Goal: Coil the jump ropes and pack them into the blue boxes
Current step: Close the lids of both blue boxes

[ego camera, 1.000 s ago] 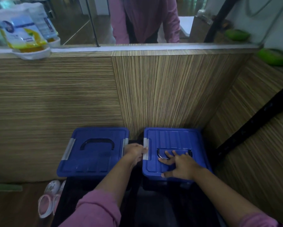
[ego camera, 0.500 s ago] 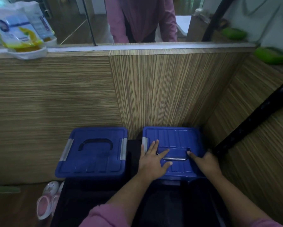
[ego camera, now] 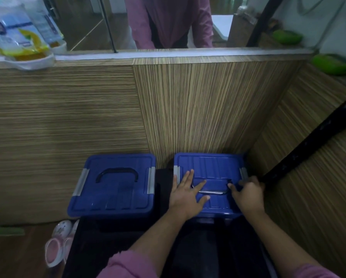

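The left hand lies flat, fingers spread, on the right blue box lid, while the right hand beside it curls fingers at the lid's right latch, though whether it has hold of the latch I cannot tell.

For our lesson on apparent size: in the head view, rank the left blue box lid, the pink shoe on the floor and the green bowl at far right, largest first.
1. Left blue box lid, clearly largest.
2. and 3. Green bowl and pink shoe look alike; the bowl is cropped and farther away, so I won't rank them.
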`<move>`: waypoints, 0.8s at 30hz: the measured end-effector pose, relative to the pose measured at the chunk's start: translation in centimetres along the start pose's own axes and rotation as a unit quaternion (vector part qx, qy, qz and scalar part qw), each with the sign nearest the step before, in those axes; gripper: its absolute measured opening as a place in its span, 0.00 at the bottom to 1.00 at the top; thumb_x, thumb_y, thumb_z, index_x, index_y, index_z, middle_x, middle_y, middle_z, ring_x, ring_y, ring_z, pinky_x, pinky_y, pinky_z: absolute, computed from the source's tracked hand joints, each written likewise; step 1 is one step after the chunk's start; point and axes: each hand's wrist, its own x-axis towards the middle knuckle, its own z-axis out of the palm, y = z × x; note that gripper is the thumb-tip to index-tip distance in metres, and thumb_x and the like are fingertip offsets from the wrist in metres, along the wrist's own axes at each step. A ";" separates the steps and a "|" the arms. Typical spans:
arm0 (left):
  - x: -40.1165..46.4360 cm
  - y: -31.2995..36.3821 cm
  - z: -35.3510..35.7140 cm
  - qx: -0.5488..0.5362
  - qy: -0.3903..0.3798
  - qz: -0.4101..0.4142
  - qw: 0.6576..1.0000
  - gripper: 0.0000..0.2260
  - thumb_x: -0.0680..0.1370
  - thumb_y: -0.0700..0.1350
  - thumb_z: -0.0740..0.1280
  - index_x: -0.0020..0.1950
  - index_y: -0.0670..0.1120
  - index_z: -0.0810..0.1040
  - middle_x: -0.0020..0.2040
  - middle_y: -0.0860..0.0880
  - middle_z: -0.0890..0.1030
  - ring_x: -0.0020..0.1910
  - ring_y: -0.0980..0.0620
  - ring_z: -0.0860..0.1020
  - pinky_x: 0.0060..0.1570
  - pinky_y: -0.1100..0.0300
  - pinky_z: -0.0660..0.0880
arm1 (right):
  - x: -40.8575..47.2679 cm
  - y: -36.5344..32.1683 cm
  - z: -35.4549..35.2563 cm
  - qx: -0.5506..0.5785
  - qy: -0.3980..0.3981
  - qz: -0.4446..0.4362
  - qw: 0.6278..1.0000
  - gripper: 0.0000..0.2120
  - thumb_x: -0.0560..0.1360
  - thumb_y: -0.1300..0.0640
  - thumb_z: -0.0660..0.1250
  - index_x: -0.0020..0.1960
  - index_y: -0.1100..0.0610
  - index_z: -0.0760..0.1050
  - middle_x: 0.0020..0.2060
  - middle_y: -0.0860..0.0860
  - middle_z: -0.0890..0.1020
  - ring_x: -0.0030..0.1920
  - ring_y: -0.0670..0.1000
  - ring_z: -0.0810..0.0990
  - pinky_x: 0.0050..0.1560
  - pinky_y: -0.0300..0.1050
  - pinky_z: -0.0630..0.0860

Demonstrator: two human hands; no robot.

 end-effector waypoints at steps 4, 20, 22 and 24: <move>-0.8 -1.5 -0.1 -0.018 0.060 0.009 0.998 0.26 0.80 0.64 0.47 0.77 0.61 0.47 0.76 0.51 0.38 0.78 0.52 0.41 0.73 0.49 0.32 | -0.4 -0.6 1.0 -0.029 0.008 -0.034 0.999 0.19 0.75 0.48 0.68 0.55 0.63 0.80 0.58 0.56 0.74 0.56 0.60 0.71 0.55 0.49 0.67; -3.6 -11.4 0.5 -0.039 0.143 -0.260 0.954 0.37 0.74 0.58 0.36 0.77 0.42 0.59 0.77 0.47 0.60 0.77 0.43 0.54 0.72 0.40 0.41 | -0.3 -4.3 3.3 -0.079 0.034 -0.096 0.992 0.40 0.63 0.31 0.69 0.56 0.66 0.77 0.60 0.56 0.69 0.53 0.61 0.65 0.55 0.52 0.66; -3.4 -11.3 0.5 -0.037 0.146 -0.261 0.954 0.36 0.75 0.58 0.37 0.77 0.41 0.59 0.77 0.47 0.61 0.77 0.43 0.55 0.72 0.40 0.41 | 0.0 -4.8 3.3 -0.083 0.013 -0.092 0.992 0.41 0.64 0.30 0.68 0.58 0.65 0.76 0.61 0.55 0.67 0.54 0.60 0.63 0.57 0.51 0.65; -3.4 -11.1 0.2 -0.041 0.138 -0.263 0.954 0.34 0.76 0.57 0.38 0.78 0.42 0.56 0.78 0.47 0.58 0.77 0.43 0.53 0.72 0.42 0.37 | 0.1 -5.0 3.3 -0.085 0.007 -0.082 0.993 0.42 0.64 0.29 0.67 0.59 0.64 0.75 0.63 0.55 0.66 0.55 0.60 0.62 0.59 0.52 0.66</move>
